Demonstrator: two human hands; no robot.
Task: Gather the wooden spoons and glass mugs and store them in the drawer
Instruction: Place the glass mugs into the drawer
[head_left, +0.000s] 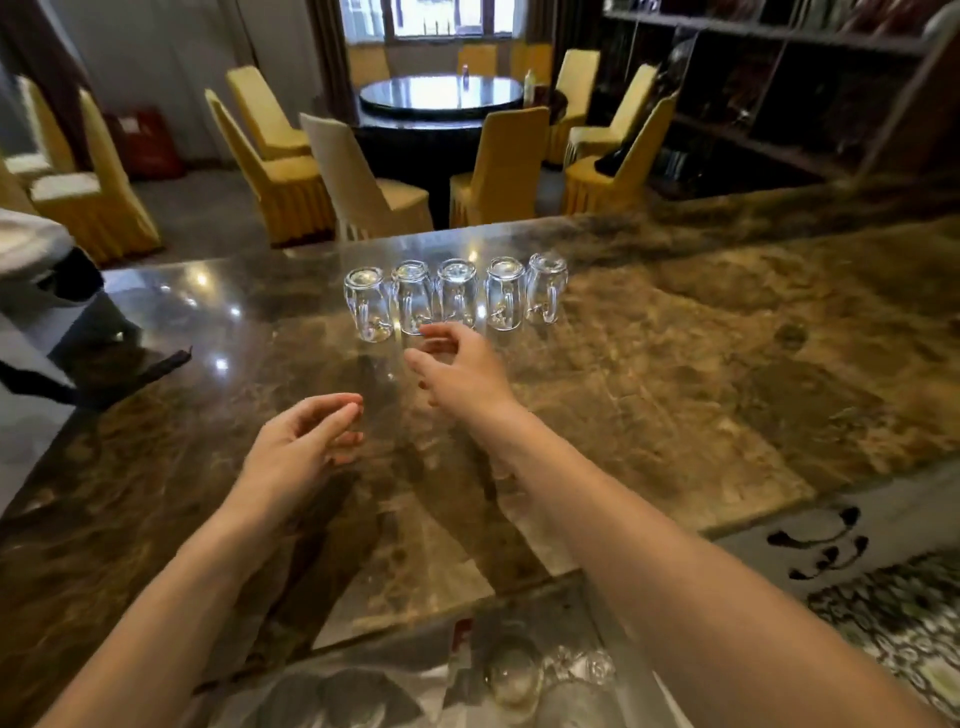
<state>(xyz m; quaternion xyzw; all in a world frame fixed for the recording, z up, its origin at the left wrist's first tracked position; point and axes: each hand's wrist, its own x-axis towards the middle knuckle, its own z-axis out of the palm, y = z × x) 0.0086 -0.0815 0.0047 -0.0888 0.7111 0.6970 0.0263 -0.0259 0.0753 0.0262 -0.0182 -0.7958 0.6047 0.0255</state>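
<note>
Restaurant or banquet room, seen from behind a service bar. Long polished marble counter (675, 338) in the foreground, with five glass mugs (457, 293) lined up on it upside down. Beyond the counter is a big round table (415, 132) with a glass turntable (441, 93) on top, ringed by chairs (506, 166) in matching yellow skirted covers. More of the same at left. Dark open shelves (779, 88) along the right wall, contents too dim to tell. Window (441, 18) behind the table, curtain (330, 52) beside it.
</note>
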